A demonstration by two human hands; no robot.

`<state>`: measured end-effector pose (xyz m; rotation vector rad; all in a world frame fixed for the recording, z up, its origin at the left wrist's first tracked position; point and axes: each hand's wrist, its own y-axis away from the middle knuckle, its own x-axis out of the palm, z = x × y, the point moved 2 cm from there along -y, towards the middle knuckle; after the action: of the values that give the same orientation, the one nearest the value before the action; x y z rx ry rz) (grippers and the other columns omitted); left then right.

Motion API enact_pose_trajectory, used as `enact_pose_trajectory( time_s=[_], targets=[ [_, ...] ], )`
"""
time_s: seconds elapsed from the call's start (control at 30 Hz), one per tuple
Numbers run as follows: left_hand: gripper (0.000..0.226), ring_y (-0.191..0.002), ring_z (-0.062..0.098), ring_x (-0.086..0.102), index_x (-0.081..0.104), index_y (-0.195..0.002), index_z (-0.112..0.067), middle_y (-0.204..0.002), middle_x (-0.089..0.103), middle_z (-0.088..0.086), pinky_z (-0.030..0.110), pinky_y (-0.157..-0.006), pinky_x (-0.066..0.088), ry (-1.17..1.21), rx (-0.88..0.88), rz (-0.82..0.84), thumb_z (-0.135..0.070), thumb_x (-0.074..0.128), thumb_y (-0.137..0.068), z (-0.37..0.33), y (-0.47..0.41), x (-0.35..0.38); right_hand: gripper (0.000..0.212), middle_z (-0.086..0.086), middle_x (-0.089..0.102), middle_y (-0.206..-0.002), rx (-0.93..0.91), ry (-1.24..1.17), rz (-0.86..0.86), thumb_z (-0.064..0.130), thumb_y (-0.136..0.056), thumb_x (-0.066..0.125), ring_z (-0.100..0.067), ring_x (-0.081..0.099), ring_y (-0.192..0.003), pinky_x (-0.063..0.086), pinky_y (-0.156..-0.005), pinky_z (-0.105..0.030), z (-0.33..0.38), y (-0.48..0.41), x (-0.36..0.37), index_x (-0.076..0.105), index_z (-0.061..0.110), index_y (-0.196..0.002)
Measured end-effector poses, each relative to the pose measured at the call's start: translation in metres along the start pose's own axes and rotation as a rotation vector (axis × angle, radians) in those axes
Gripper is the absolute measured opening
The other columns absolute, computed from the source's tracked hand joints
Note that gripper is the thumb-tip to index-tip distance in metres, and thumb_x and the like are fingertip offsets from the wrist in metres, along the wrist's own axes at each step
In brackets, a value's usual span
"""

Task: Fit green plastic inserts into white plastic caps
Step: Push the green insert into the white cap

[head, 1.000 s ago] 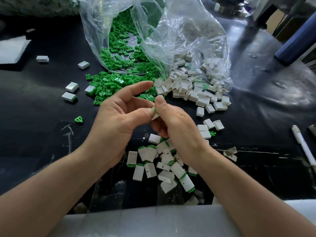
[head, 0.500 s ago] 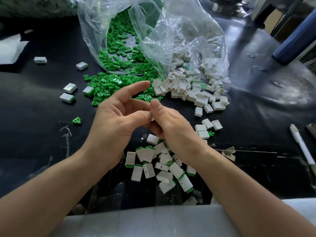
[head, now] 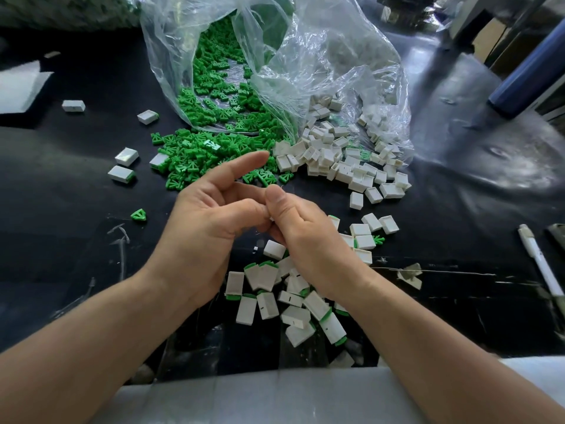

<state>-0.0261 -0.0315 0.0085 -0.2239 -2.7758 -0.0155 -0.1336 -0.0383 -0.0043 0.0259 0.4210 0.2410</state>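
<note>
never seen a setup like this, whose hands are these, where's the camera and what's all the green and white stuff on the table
No machine here: one camera worn on a person's head looks down at their left hand and right hand. On the black table a clear plastic bag spills small green plastic inserts and boxy white plastic caps. Nearest the person lies a pile of white caps with green ends showing, likely already fitted. Both hands pinch a small white piece between them, nearly hidden in the grip.
</note>
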Motion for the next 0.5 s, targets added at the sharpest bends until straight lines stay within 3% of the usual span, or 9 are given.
enact_pose_trajectory(
  time_s=[0.2,0.3,0.37,0.43,0.5],
  targets=[
    [0.051,-0.061,0.015,0.063,0.059,-0.110,-0.014,-0.065,0.068,0.002,0.023,-0.065,0.056,0.037,-0.031,-0.001,0.018,0.049,-0.072,0.000,0.000,0.000,0.066,-0.006,0.059,-0.088,-0.007,0.005,0.007,0.058,-0.083,0.023,-0.028,0.056,-0.095,0.044,-0.089,-0.052,-0.001,0.001,0.001,0.063,0.010,-0.103],
    [0.061,-0.059,0.014,0.062,0.059,-0.111,-0.014,-0.065,0.067,0.002,0.021,-0.060,0.056,0.061,-0.044,-0.004,0.011,0.064,-0.056,-0.001,-0.001,-0.001,0.067,-0.006,0.062,-0.083,0.015,-0.032,0.008,0.060,-0.081,0.025,-0.025,0.058,-0.086,0.044,-0.087,-0.054,0.000,0.000,-0.002,0.065,0.008,-0.094],
    [0.058,-0.059,0.015,0.064,0.058,-0.112,-0.013,-0.066,0.067,0.003,0.023,-0.056,0.054,0.088,-0.055,0.010,0.009,0.060,-0.058,-0.001,-0.002,-0.002,0.069,-0.002,0.061,-0.075,0.009,-0.025,0.020,0.060,-0.081,0.026,-0.018,0.056,-0.077,0.045,-0.084,-0.052,0.000,-0.001,-0.006,0.066,0.006,-0.094],
    [0.054,-0.060,0.018,0.066,0.059,-0.111,-0.012,-0.069,0.069,0.005,0.025,-0.054,0.054,0.100,-0.059,0.015,0.007,0.063,-0.061,-0.001,-0.003,-0.002,0.068,0.006,0.058,-0.063,-0.013,-0.029,0.013,0.063,-0.082,0.026,-0.007,0.051,-0.063,0.046,-0.069,-0.041,0.001,0.000,-0.010,0.066,0.008,-0.077],
    [0.053,-0.063,0.018,0.068,0.061,-0.109,-0.014,-0.072,0.070,0.004,0.026,-0.057,0.055,0.064,-0.050,-0.009,0.000,0.072,-0.059,-0.001,-0.004,-0.004,0.071,0.011,0.052,-0.049,-0.015,-0.040,-0.004,0.069,-0.083,0.023,0.000,0.046,-0.050,0.037,-0.058,-0.022,0.002,0.000,-0.015,0.060,0.013,-0.058]
  ],
)
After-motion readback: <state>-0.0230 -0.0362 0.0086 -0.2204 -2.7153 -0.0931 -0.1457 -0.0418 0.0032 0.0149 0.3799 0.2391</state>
